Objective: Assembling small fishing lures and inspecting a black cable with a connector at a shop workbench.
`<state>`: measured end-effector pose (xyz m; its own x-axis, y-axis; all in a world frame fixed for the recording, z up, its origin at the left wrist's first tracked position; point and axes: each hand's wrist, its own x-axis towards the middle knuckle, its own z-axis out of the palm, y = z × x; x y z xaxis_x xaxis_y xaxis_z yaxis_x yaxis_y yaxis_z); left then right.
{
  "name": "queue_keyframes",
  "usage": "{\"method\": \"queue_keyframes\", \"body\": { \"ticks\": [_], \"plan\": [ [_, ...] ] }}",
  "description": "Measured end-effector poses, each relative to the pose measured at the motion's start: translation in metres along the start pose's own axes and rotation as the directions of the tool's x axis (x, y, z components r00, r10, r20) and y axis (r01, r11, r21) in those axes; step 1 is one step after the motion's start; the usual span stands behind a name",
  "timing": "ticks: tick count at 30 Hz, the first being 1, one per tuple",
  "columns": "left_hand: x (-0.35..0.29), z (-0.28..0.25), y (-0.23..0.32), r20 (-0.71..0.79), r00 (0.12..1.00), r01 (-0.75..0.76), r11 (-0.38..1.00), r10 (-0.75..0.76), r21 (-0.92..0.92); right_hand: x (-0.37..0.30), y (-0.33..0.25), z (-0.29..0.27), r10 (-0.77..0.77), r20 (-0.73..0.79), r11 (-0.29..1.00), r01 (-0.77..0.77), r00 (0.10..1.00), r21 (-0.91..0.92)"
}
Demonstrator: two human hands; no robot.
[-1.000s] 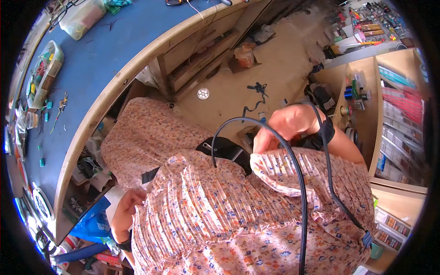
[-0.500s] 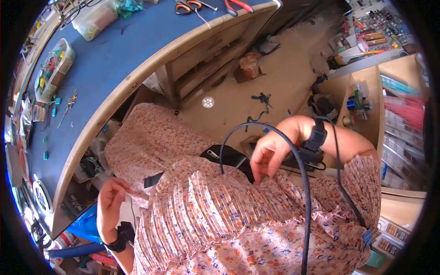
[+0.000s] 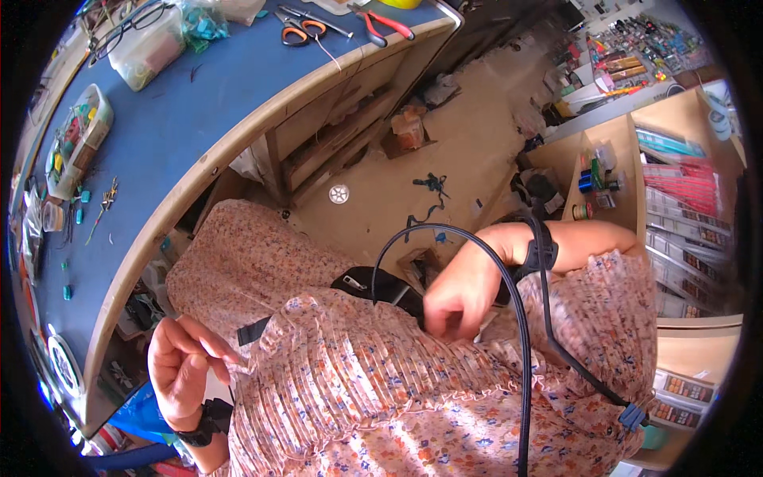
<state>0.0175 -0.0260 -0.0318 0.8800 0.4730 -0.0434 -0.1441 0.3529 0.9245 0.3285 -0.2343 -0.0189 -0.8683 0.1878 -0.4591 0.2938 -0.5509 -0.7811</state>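
the right hand (image 3: 457, 298), right of centre, curls loosely at the floral blouse (image 3: 358, 381), fingers bent with nothing clearly gripped; the black cable (image 3: 509, 294) arcs over its wrist, then runs nearly vertical down the lower frame. the left hand (image 3: 179, 366), lower left, pinches the blouse's edge. the blue bench (image 3: 199, 103) curves across the upper left above a dusty floor (image 3: 469, 151). since half a second ago, the left hand has risen and the right dropped lower.
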Motion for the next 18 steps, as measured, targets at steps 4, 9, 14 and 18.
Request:
{"method": "queue_keyframes", "body": {
  "ticks": [4, 9, 14, 18],
  "plan": [
    [-0.006, -0.004, -0.008, -0.004, 1.000, 0.004, 1.000, -0.004, -0.015, 0.036, -0.038, -0.018, -0.602, -0.380, 0.792, 0.587, 0.702, -0.168],
    [-0.015, -0.011, -0.004, -0.040, 0.998, 0.043, 0.999, -0.043, 0.013, 0.042, -0.083, -0.035, -0.351, -0.907, 0.328, 0.877, -0.232, -0.351],
    [-0.014, -0.016, -0.009, -0.023, 0.993, 0.116, 0.993, -0.116, 0.014, 0.018, -0.132, -0.053, -0.438, -0.485, 0.011, 0.535, -0.757, -0.845],
    [0.004, -0.013, -0.014, 0.145, 0.986, 0.073, 0.996, -0.081, 0.058, 0.014, -0.171, -0.069, -0.541, -0.313, 0.055, 0.339, -0.781, -0.939]
  ]
}}
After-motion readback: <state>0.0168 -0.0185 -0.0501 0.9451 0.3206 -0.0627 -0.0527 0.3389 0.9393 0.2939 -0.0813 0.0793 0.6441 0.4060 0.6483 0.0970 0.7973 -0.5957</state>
